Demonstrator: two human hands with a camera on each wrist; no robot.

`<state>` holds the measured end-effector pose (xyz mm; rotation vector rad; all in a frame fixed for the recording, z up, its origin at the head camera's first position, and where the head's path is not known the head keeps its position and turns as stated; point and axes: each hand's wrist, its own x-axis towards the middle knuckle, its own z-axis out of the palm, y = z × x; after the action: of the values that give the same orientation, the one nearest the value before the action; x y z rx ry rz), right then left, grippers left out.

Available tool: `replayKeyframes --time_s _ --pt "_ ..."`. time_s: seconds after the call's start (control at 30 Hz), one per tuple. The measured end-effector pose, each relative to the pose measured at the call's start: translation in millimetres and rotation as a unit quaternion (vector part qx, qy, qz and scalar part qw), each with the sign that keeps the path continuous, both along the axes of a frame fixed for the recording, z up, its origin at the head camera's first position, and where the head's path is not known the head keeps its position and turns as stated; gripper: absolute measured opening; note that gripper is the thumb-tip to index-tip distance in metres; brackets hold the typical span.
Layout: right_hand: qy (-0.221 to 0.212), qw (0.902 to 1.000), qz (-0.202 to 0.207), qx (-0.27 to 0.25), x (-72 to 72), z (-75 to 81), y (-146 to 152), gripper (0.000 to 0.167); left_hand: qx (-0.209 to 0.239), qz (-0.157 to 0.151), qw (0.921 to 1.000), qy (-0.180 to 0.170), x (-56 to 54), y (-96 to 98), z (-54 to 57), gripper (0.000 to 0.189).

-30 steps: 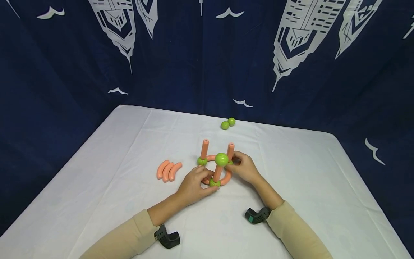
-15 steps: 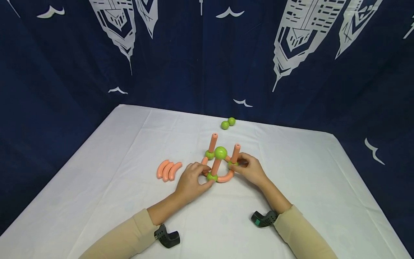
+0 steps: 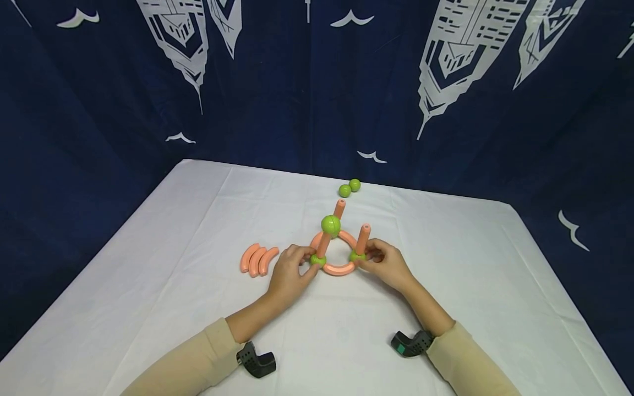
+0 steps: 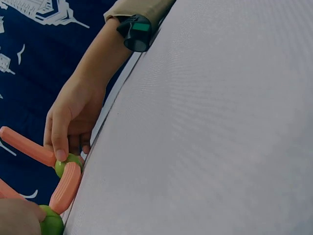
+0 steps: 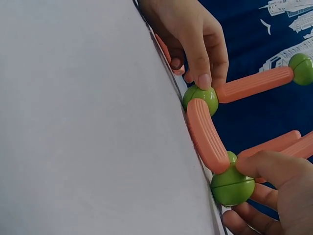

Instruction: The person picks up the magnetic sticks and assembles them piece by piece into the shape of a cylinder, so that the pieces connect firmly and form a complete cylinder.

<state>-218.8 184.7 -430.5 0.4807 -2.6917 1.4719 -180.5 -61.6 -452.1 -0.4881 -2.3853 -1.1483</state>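
A ring of curved orange rods joined by green balls lies on the table, with straight orange rods rising from the balls. One upright rod, at the ring's left, carries a green ball on top and overlaps the rear rod in the head view. My left hand pinches the left joint ball between thumb and fingers. On the other side, my right hand pinches the right joint ball, below another upright rod. In the right wrist view, a left fingertip presses on a green ball.
Several curved orange rods lie side by side left of the left hand. Two loose green balls sit near the back edge. A white cloth covers the table, and a dark blue printed curtain hangs behind.
The ring has turned clockwise as seen from above. The ball-topped rod has swung from the front to the left, and the rod from the left rear to the back. Both hands have shifted slightly apart.
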Motion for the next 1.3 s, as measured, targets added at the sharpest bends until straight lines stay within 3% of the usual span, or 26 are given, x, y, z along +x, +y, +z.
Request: replayKeyframes --time_s 0.33,0.5,0.8,0.93,1.13,1.3 --pt "-0.014 0.9997 0.017 -0.008 8.2 1.8 -3 0.027 0.002 0.031 0.9995 0.005 -0.3 -0.3 0.8 0.026" --pt "-0.020 0.9993 0.031 -0.004 13.3 3.9 -5 0.024 0.017 0.037 0.9989 -0.021 -0.4 -0.5 1.7 0.025" --pt "-0.035 0.9973 0.065 0.003 35.9 39.2 -19 0.016 0.029 0.046 0.9974 -0.047 0.1 -0.2 2.4 0.028" --pt "-0.041 0.9963 0.076 0.003 35.6 35.3 -20 0.018 0.030 0.050 0.9972 -0.048 -0.3 -0.4 1.9 0.028" --pt "-0.053 0.9934 0.102 0.002 24.7 14.4 -13 0.025 0.031 0.056 0.9969 -0.046 0.0 -1.2 2.1 0.028" --pt "-0.052 0.9879 0.146 -0.010 15.3 12.6 -3 0.023 0.033 0.054 0.9968 -0.049 0.0 -1.6 1.7 0.029"
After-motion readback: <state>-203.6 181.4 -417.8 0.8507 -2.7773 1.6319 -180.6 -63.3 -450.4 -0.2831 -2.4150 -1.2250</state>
